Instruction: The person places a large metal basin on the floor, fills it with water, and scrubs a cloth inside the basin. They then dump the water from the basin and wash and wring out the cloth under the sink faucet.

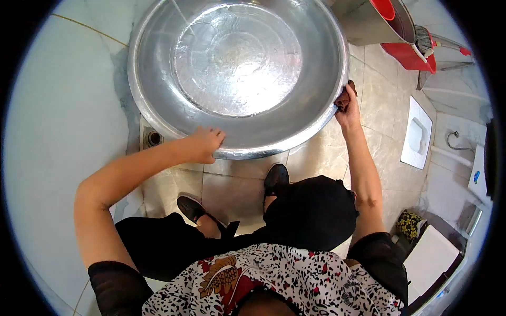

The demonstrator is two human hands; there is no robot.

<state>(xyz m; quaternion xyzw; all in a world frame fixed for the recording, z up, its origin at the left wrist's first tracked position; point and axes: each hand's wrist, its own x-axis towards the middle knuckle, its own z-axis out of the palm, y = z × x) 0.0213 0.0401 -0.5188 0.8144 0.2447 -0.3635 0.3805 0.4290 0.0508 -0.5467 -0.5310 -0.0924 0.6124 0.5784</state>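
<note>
A large round metal basin [153, 105] is tilted in front of me, with a thin stream of water falling into it from the top. My left hand [204, 145] grips the basin's near rim, fingers curled over the edge. On the right side, my right hand [348, 108] presses a dark brown cloth [343, 99] against the outer rim. The inside of the basin looks wet and shiny.
A floor drain [154, 138] lies left of the basin. At the upper right are a large grey bucket [363, 23] and a red bucket [411, 57]. A squat toilet [417, 132] is at the right, and a white bin [433, 258] at the lower right.
</note>
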